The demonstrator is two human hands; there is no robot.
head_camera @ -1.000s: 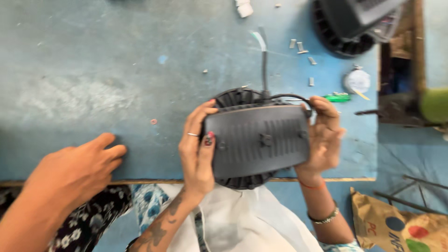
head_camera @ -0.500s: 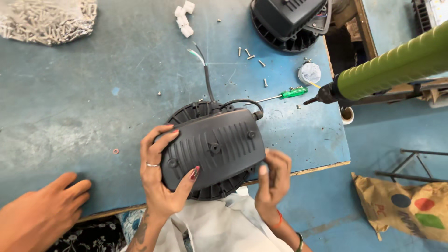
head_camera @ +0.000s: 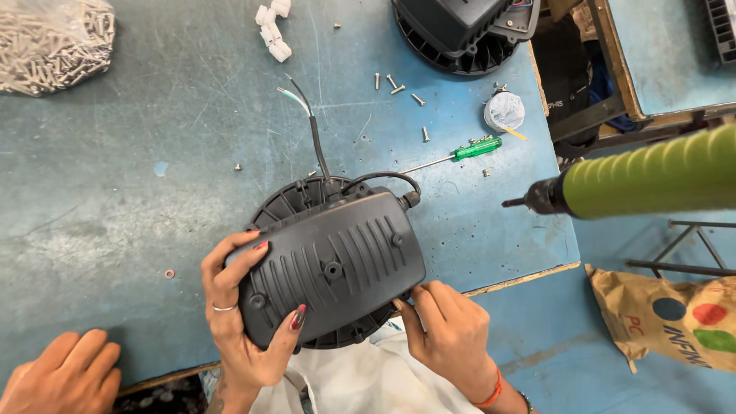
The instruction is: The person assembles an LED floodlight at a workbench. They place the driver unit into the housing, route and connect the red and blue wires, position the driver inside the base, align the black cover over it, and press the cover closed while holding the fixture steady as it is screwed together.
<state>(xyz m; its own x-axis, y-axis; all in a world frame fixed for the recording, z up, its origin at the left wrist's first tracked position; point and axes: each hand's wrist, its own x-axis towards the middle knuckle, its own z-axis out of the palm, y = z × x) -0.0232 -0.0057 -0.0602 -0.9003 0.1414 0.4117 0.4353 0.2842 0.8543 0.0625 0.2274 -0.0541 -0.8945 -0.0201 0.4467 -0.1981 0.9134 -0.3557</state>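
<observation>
Gripping the ribbed black housing (head_camera: pixel 330 268) at the blue table's (head_camera: pixel 115 192) six-o'clock edge, left hand (head_camera: pixel 241 322) clasps its side, right hand (head_camera: pixel 452 337) pinches its corner; cover seated, loose screws (head_camera: pixel 395 84) at twelve o'clock look undriven.

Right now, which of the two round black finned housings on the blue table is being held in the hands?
The near one at the table's front edge: left hand and right hand grip its ribbed cover. The other sits untouched at the far edge.
</observation>
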